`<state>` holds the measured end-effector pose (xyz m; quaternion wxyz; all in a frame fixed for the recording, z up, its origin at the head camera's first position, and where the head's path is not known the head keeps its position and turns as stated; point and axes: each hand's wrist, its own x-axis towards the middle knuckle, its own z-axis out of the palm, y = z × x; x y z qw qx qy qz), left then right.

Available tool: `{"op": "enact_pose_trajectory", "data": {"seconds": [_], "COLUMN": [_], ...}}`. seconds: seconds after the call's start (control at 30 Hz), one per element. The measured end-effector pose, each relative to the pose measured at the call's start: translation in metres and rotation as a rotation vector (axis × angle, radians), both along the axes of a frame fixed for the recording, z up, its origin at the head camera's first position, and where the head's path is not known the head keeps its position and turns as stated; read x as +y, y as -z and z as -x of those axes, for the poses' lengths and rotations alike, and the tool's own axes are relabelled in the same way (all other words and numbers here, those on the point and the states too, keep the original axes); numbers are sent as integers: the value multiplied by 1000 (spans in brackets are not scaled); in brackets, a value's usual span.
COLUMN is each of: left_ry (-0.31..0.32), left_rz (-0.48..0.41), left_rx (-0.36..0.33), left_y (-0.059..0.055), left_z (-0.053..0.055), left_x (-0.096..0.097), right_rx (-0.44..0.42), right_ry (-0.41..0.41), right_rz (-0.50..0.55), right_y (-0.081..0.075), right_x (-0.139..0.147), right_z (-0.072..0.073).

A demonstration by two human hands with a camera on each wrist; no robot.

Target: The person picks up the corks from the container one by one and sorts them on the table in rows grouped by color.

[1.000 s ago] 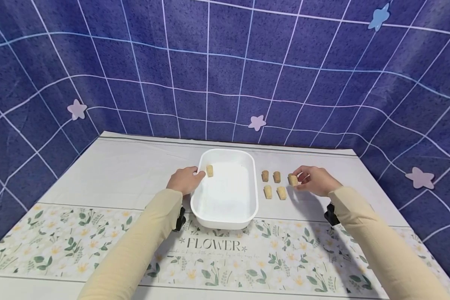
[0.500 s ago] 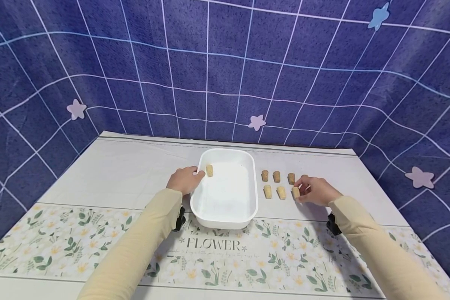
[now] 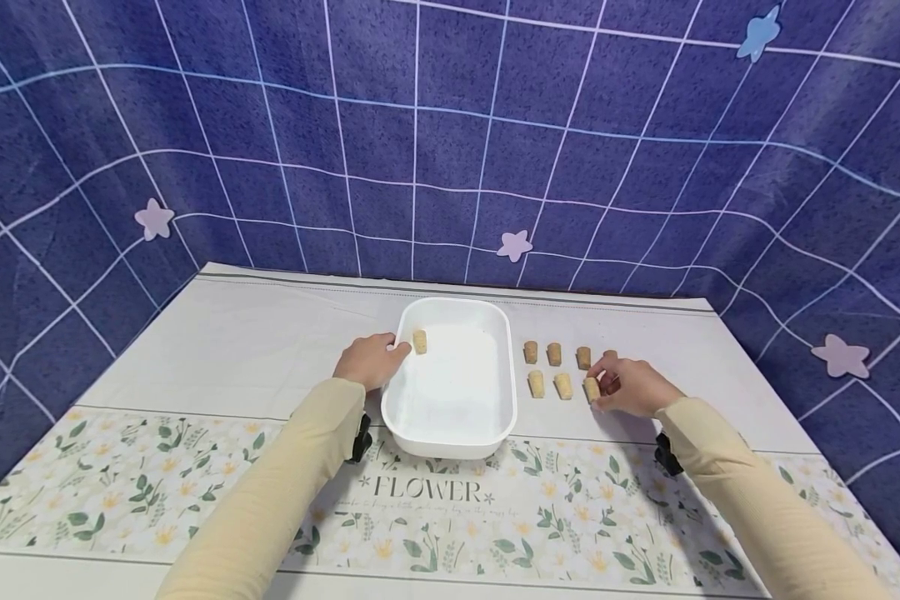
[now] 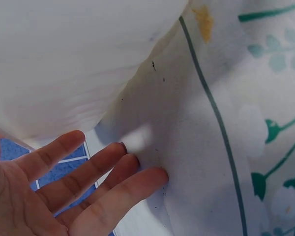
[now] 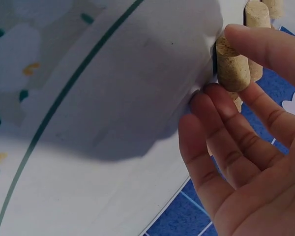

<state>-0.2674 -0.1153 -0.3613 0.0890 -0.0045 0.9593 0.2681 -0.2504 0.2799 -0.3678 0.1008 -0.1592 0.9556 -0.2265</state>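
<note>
My right hand (image 3: pixel 633 387) pinches a pale cork (image 5: pixel 233 69) at the right end of the near row, thumb at its top and index finger at its lower end; the other fingers are loosely bent. Two more pale corks, including a middle one (image 3: pixel 563 386), lie to its left. Behind them is a row of browner corks (image 3: pixel 583 358), the rightmost (image 3: pixel 610 355) partly hidden by the hand. My left hand (image 3: pixel 370 361) holds the left rim of a white plastic basin (image 3: pixel 512 375), thumb over the rim, fingers (image 4: pixel 88 172) spread along the outer wall.
One pale cork (image 3: pixel 420 342) lies inside the basin near its back left. A white cloth with a floral band (image 3: pixel 195 483) and the word FLOWER covers the table. Behind and at both sides hangs a blue gridded curtain (image 3: pixel 450 142) with stars.
My right hand has come toward the front with the pale cork, from before the brown row into the near row, uncovering brown corks behind. My left hand and the basin stay put.
</note>
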Motion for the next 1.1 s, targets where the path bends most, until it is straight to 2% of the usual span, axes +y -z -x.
{"op": "enact_pose_trajectory", "data": {"seconds": [0.6,0.8,1.1], "left_ry": [-4,-3,-8], "left_rz": [-3,-7,-7], "left_rx": [5,1,3], "left_y": [0,2,0], "left_z": [-1,0,1], "left_x": [0,0,-1], "right_rx": [-31,-2,69], "right_ry": [-31,-43,-16], "right_rz": [-20,-14,4], "right_y": [-8,-18,-40], "right_x": [2,5,-2], "right_z": [0,2,6]}}
